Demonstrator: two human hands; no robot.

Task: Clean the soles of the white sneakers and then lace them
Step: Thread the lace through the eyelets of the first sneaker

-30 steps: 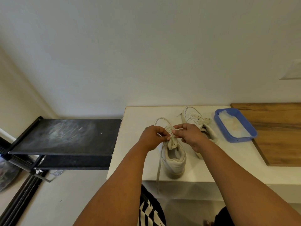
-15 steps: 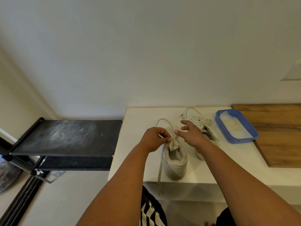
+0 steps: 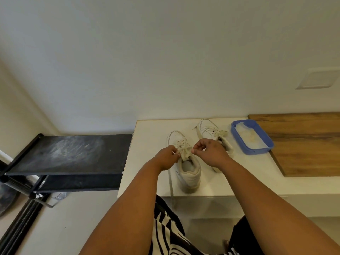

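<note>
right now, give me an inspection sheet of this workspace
surface: white counter, wooden board at its right
job's things: near sneaker upright, heel toward the person, one lace hanging over the counter edge; far sneaker behind it, laced
clutter: blue tray with pale contents, beside the far sneaker
grippers: left hand and right hand each pinch lace at the near sneaker's tongue
cables: nothing seen
surroundings: black shelf left of the counter, white wall behind
</note>
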